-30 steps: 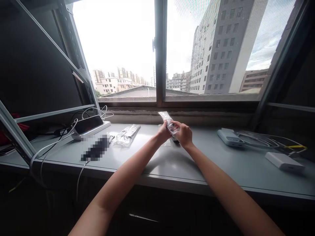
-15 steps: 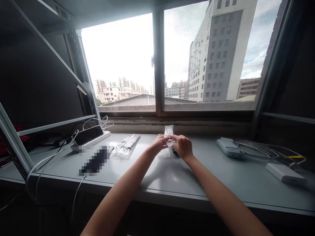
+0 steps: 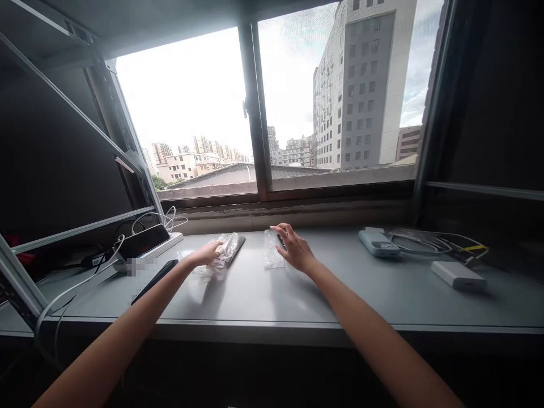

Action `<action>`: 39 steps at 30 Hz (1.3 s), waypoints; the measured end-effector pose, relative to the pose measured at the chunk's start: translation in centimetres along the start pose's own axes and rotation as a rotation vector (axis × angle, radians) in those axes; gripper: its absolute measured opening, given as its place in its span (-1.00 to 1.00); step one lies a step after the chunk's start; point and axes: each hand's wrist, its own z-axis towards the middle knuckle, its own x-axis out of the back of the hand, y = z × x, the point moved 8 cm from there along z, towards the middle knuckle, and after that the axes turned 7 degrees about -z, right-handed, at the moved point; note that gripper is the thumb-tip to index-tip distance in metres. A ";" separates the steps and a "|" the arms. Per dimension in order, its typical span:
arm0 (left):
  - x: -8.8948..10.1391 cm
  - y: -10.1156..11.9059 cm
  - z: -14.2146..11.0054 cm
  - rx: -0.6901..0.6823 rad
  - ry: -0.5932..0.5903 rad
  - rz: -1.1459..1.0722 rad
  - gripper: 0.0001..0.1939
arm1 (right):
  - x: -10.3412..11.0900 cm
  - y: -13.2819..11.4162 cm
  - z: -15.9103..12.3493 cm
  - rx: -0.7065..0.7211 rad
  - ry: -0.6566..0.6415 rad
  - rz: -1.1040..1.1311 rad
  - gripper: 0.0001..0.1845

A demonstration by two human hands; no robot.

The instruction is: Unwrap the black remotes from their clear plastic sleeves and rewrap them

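My left hand [image 3: 207, 254] is at the left group of packets, its fingers closed on a crumpled clear plastic bag [image 3: 228, 245]. Beside and partly under that bag lies a dark flat item [image 3: 238, 247], mostly covered by the plastic. My right hand [image 3: 296, 250] hovers palm down with thumb and fingers apart, holding nothing. Just left of it a clear plastic bag [image 3: 272, 256] lies flat on the grey tabletop [image 3: 255, 300]. A small dark object [image 3: 280, 240] shows between my right thumb and fingers; the hand hides most of it.
On the left stand a white power strip [image 3: 172, 242] with cables and a dark phone-like slab [image 3: 155, 280], partly behind my left forearm. To the right lie a pale blue device [image 3: 378, 243], coiled white cables [image 3: 420, 242] and a white box-shaped adapter [image 3: 458, 275]. A metal shelf post [image 3: 25, 277] rises at left.
My hands have parted from the small clear bag they held together. The left has moved left to the packets; the right has opened near the middle. The view has tilted and shifted.
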 end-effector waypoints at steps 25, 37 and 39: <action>-10.6 3.2 6.8 -0.010 0.033 -0.101 -0.55 | -0.5 1.5 0.7 -0.112 0.004 0.110 -0.79; -15.6 9.2 2.4 0.002 -0.376 -1.408 -0.30 | -0.2 1.0 0.3 -0.156 0.009 0.160 -0.82; -15.6 9.1 2.2 0.032 -0.324 -1.495 -0.29 | -0.7 0.0 0.2 -0.074 -0.037 0.132 -0.81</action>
